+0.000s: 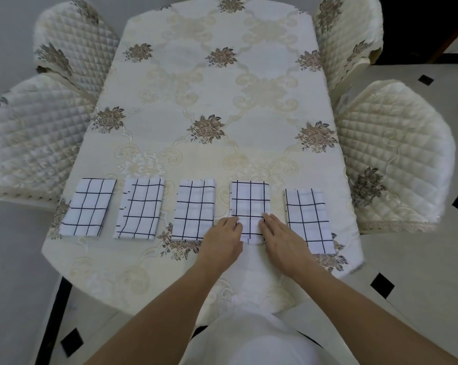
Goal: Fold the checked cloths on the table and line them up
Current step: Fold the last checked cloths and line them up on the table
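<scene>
Five folded checked cloths sit in a row along the near part of the table (222, 88), each apart from its neighbour with a strip of tablecloth between. From 9 o'clock to 3 o'clock: first cloth (88, 206), second cloth (141, 208), third cloth (195, 208), fourth cloth (250, 204), fifth cloth (308, 219). First cloth's lower corner lies close to the table's left edge; fifth cloth's lower corner lies near the right edge and it sits slightly lower than the rest, tilted. Far edges of the row roughly line up; second cloth shows uneven layers on its left side.

Left hand (222, 239) flat, fingers extended, tips on the fourth cloth's lower left edge, also covering the third cloth's lower right corner. Right hand (280, 238) flat, open, fingers on the fourth cloth's lower right edge, just beside the fifth cloth. Neither hand is gripping; both press down on the fourth cloth.

Whole far half of the table toward 12 o'clock is bare patterned tablecloth. Quilted chairs flank it: two at 9–10 o'clock (33, 143), two at 2–3 o'clock (396, 154), tucked against the table sides.
</scene>
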